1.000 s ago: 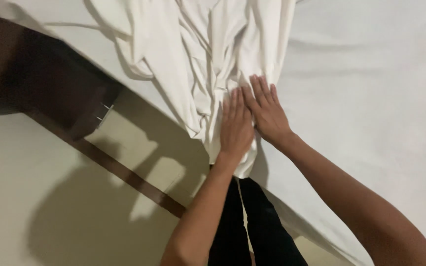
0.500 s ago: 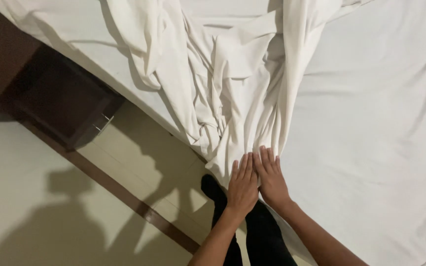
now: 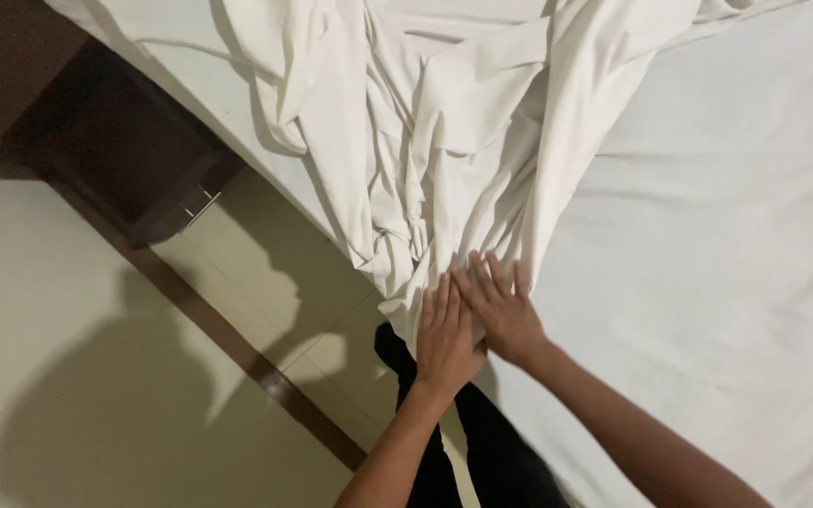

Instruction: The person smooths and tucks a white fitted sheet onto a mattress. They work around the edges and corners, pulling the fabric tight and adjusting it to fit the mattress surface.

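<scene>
A rumpled white sheet lies bunched on a bed, gathering to a narrow point at the mattress edge. Both hands press flat on that point, side by side and touching: left hand and right hand, fingers straight and spread, gripping nothing. Keeping the palms flat and pressure even would likely smooth the folds best. Beside the bed stands a dark wooden nightstand on a pale tiled floor.
</scene>
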